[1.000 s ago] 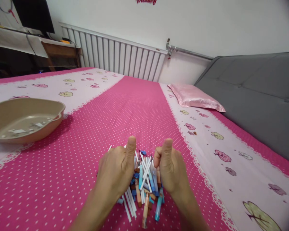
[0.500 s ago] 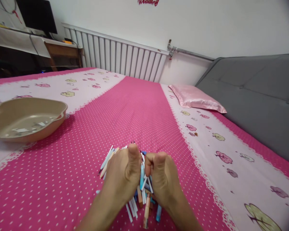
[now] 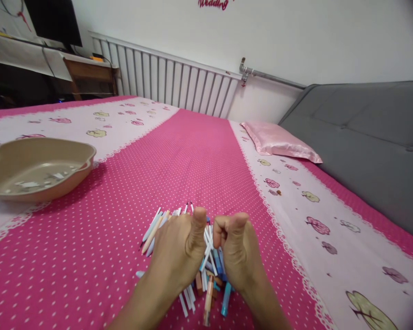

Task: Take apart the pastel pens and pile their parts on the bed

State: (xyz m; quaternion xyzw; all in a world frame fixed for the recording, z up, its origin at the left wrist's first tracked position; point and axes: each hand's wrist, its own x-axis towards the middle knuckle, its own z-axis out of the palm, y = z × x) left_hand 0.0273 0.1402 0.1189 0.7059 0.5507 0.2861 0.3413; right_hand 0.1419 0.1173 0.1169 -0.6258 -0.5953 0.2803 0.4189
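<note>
My left hand (image 3: 179,245) is over a heap of pens and thin sticks, thumb raised; its other fingers are hidden behind the palm. Close to its right, my right hand (image 3: 240,254) has its thumb up and index finger bent inward, fingers curled; whatever they grip, if anything, is hidden. Between the hands lie crossed white sticks (image 3: 208,250). Pale blue and cream pens (image 3: 155,231) stick out left of my left hand. Nearer me are a clear tube with peach contents (image 3: 209,302), a blue pen (image 3: 226,300) and more white sticks (image 3: 187,300).
A beige basin (image 3: 51,183) with small whitish pieces or reflections inside stands at the left on the pink dotted bedspread (image 3: 192,160). A pink pillow (image 3: 280,142) lies by the grey headboard (image 3: 365,128). Behind are a radiator (image 3: 165,73) and a desk with a monitor (image 3: 53,23).
Both hands have shifted slightly to the right over the heap. More of the pens at the left and the crossed sticks between the hands now show.
</note>
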